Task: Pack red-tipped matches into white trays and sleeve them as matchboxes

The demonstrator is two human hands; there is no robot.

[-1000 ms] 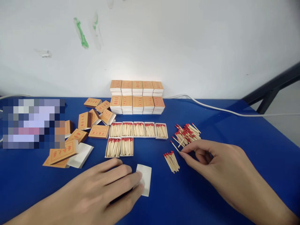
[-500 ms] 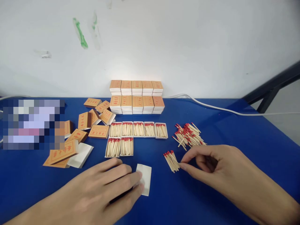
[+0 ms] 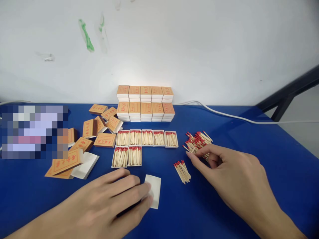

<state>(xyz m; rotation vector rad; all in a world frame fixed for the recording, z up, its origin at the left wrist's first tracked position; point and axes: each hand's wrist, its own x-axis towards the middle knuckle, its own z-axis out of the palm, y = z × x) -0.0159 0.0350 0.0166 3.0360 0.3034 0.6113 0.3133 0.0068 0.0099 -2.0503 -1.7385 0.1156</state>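
Near the front middle, my left hand (image 3: 107,200) has its fingertips closed on the left edge of a white matchbox tray (image 3: 155,192); the tray's inside looks bare. Over to the right, my right hand (image 3: 231,176) reaches to the near left edge of a loose pile of red-headed matches (image 3: 199,137). Its thumb and forefinger are pinched together at a match there, partly hidden by the fingers. Between the tray and that hand lies a small bundle of matches (image 3: 182,172), heads pointing away, touched by neither hand.
Several trays filled with matches (image 3: 147,137) stand in two rows. Behind them are stacked closed matchboxes (image 3: 146,109). Loose matchbox sleeves (image 3: 106,139) lie scattered to the left, beside a blurred-out object (image 3: 35,132). A white cable (image 3: 224,114) runs along the wall.
My right hand has moved from the small bundle up and slightly left to the loose pile. The bundle stays in place. My left hand and the tray have hardly moved.
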